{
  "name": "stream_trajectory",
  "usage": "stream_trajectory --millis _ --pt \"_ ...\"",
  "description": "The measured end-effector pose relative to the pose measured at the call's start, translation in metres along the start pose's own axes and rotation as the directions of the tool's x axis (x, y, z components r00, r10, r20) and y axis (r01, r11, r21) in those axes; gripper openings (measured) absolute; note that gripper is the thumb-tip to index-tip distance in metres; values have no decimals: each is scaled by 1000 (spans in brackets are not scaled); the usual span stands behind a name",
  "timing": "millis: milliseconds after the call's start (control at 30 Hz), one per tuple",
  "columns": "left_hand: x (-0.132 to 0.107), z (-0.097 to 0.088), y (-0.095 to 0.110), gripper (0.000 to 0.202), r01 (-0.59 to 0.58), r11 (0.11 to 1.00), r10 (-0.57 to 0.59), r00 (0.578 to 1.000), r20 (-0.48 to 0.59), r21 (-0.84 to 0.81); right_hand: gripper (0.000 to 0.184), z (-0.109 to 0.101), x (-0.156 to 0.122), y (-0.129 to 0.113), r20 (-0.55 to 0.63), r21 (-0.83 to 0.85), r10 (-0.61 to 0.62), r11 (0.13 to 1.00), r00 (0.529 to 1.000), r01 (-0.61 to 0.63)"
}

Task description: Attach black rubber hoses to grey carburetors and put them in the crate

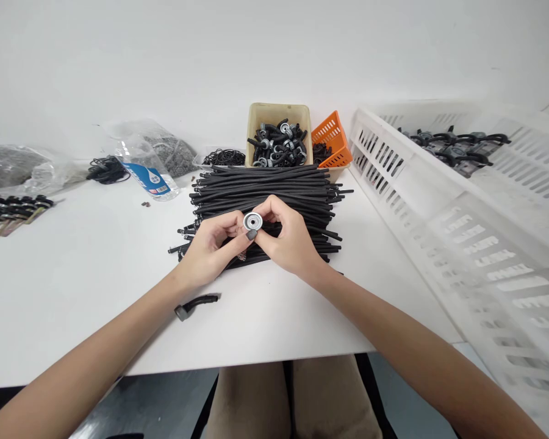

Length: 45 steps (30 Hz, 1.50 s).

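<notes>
A round grey fitting (253, 222) with concentric rings and a dark centre hole faces me, pinched at its rim between both hands. My left hand (216, 245) is closed on its left and lower side, the dark-nailed thumb lying at the bottom edge. From the right, the thumb and bent forefinger of my right hand (287, 239) grip the same fitting. Behind and beneath the hands lies a thick pile of black rubber hoses (263, 189). On the white table nearer me rests a black bent tube with a grey cap (196, 305), apart from both hands.
At the back stand a beige bin (252, 116) of grey-capped tubes, an orange basket (343, 143) and a clear tray (201, 160) of black rings. A plastic bottle (146, 174) leans left. The large white crate (439, 207) borders the right; black-ended parts (13, 206) lie far left.
</notes>
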<state>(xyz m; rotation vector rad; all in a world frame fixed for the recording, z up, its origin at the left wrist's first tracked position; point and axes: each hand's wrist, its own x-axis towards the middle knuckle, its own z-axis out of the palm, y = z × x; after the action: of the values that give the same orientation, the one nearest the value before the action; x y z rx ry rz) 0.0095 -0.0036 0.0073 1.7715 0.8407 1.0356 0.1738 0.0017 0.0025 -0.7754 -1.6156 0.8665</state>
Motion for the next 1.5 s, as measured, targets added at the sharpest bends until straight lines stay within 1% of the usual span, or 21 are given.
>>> stream_trajectory --millis 167,333,533,700,867,1067,1167,1300,1500 --pt "1 0 0 27 5 1000 -5 1000 -4 10 11 -1 0 0 8 23 2 1000 1000 -2" --pt "1 0 0 26 4 1000 -4 1000 -6 13 11 -1 0 -1 15 7 13 1000 1000 -13" --pt "1 1 0 27 4 1000 -4 1000 -10 16 12 -1 -2 -1 12 -18 -32 999 999 32" --pt "0 1 1 31 10 1000 -10 1000 -11 17 10 0 -4 1 3 -135 -111 985 994 110" --pt "0 0 2 31 7 999 -6 1000 -1 31 11 0 -7 0 -5 -312 -216 928 976 204" --pt "2 2 5 36 5 997 -3 999 -35 74 13 1 -9 0 32 -445 -259 861 965 246" --pt "2 4 7 37 16 997 -12 998 -56 79 13 1 -9 1 45 -470 -267 844 963 257" --pt "2 5 8 36 36 996 -29 997 -76 82 13 2 -8 1 45 -469 -276 843 960 264" --pt "2 4 7 38 57 995 -51 996 -69 82 12 2 -8 3 52 -467 -265 845 963 258"
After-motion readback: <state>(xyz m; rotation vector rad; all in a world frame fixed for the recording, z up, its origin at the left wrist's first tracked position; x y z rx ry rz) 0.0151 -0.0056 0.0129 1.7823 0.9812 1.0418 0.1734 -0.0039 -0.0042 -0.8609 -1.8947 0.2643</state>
